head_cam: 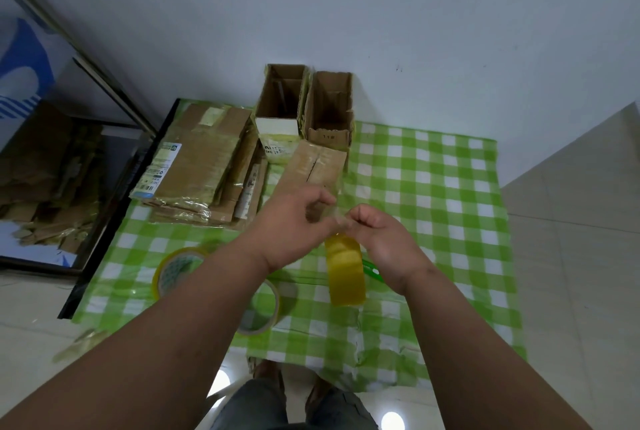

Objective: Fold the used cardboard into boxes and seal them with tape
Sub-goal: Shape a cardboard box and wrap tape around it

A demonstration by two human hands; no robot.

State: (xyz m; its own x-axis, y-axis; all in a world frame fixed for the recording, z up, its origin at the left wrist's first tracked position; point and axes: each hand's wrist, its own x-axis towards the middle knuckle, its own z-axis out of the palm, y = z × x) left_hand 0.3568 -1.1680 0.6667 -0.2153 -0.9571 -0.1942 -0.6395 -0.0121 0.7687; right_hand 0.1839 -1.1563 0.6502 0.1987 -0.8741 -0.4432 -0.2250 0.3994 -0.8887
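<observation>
Cardboard lies mostly unfolded at ten o'clock; tape is seemingly pinched by both hands.

A plain pale wall is filling the far side of the scene, marked by a few small dark specks at right. Glossy light floor tiles are reflecting round ceiling lights near the bottom edge, while a dark-framed glass panel is leaning at far left.
</observation>
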